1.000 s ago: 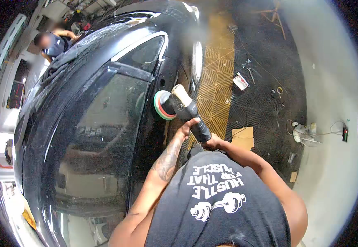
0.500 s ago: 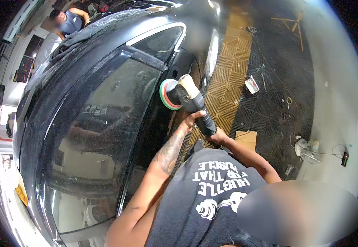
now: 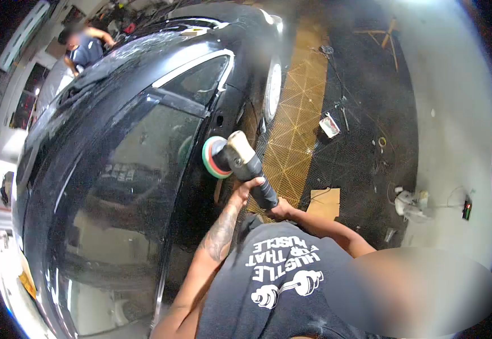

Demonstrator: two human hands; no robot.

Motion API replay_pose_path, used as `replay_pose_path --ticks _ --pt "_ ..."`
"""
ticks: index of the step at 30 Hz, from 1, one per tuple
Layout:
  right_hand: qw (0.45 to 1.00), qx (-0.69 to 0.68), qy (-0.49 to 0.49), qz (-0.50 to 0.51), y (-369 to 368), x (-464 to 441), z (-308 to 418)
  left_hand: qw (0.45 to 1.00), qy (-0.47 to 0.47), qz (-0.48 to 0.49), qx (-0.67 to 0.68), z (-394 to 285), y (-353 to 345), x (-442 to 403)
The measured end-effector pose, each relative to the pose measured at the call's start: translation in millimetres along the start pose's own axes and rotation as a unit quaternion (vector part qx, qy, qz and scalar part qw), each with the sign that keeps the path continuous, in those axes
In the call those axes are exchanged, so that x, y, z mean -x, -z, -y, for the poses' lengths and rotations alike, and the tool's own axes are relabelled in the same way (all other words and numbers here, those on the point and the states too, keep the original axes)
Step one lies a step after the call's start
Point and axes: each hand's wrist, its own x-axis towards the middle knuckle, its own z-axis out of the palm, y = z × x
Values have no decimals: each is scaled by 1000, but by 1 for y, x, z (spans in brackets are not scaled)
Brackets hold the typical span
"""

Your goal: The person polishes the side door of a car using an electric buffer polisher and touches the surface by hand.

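Note:
Both my hands hold a black car polisher [image 3: 248, 168] with a cream-coloured head cover. Its round foam pad [image 3: 208, 157], green and red at the edge, faces the side of the black car [image 3: 198, 186] at my left. I cannot tell whether the pad touches the panel. My left hand [image 3: 248, 190] is wrapped round the middle of the polisher's body. Behind it, my right hand [image 3: 282, 209] grips the rear end of the handle. The car's dark side window [image 3: 138, 169] reflects part of the scene.
Across the car a person [image 3: 85, 51] leans over it. A cardboard piece [image 3: 325, 204], a small white tub [image 3: 329, 126] and a wooden stand [image 3: 388, 40] are on the tiled floor at my right. A fan-like white object [image 3: 410, 204] stands by the pale wall [image 3: 455, 141].
The whole view has shifted, so car, floor and polisher appear lower and further left. My grip is the same. The person across the car has changed arm position.

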Motion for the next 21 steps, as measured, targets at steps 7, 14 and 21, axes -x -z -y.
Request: replay_pose_path --ticks 7,14,21 --pt "993 -32 101 49 -5 -4 -22 997 4 77 12 -23 -27 33" --pt "988 -50 103 104 -37 16 -16 972 -215 -25 91 16 -7 74" --pt "977 -39 153 143 -95 14 -53 963 -202 -165 -69 49 18 175"
